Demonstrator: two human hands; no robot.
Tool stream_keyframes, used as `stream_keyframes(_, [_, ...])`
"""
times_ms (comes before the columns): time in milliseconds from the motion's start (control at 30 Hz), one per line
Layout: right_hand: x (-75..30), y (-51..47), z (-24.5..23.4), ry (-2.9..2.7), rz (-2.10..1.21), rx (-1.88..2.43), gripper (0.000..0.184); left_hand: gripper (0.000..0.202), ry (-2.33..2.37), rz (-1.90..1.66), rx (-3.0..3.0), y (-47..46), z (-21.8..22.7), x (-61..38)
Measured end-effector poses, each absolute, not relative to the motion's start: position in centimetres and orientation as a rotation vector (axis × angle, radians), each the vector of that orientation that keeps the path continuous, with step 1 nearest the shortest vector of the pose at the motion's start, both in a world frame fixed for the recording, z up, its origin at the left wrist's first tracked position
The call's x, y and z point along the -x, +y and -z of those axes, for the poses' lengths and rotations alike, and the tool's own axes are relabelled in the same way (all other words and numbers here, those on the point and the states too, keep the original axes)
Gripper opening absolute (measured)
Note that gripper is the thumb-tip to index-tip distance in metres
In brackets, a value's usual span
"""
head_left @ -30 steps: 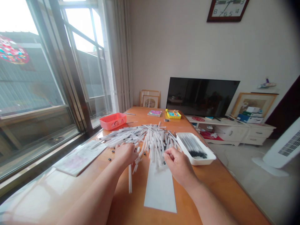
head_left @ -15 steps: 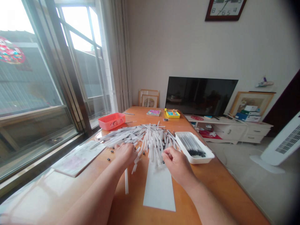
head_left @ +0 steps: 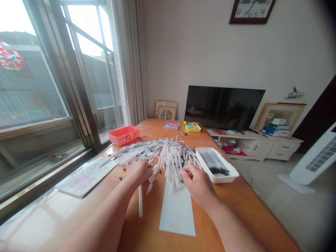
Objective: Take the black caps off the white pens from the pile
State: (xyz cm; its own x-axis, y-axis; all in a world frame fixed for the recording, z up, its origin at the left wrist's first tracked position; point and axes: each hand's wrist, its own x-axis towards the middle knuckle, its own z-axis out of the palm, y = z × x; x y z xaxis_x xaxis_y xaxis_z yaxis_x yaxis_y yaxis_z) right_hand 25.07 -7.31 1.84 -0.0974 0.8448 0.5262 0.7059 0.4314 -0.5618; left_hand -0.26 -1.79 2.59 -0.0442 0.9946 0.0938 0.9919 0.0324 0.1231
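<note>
A big pile of whitish, see-through pen tubes (head_left: 170, 157), some with black ends, spreads over the wooden table. At the pile's near left edge is my left hand (head_left: 138, 171), its fingers bent down and bunched; whatever is under the fingertips is hidden. My right hand (head_left: 195, 180) is closed in a pinch at the pile's right front, and I cannot make out what lies between thumb and finger. Small black caps (head_left: 120, 178) lie left of my left hand. Below the pile, a white paper sheet (head_left: 177, 213) reaches toward me, with a loose tube (head_left: 140, 201) to its left.
A white tray (head_left: 228, 179) of black-tipped tubes stands right of my right hand. A red box (head_left: 124, 136) sits at the far left, a booklet (head_left: 84, 178) near the window. A yellow box (head_left: 193, 128) and a colourful packet (head_left: 171, 126) lie at the back.
The view has shifted slightly. My left hand has moved a little within the pile's near edge; my right hand keeps its pinch in about the same place.
</note>
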Motion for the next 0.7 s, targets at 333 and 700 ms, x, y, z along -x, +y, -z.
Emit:
stream_keyframes(333, [-25.0,-7.3,-1.9,-1.844,-0.208,1.331,0.020,0.011,2.289,-0.188,-2.192,-2.0,-2.4,-0.6])
stream_keyframes(700, [-24.8,-7.5,-2.0,-1.828,-0.199,1.287,0.017,0.018,2.097,-0.479,-1.966,-2.4,-3.5,-0.3])
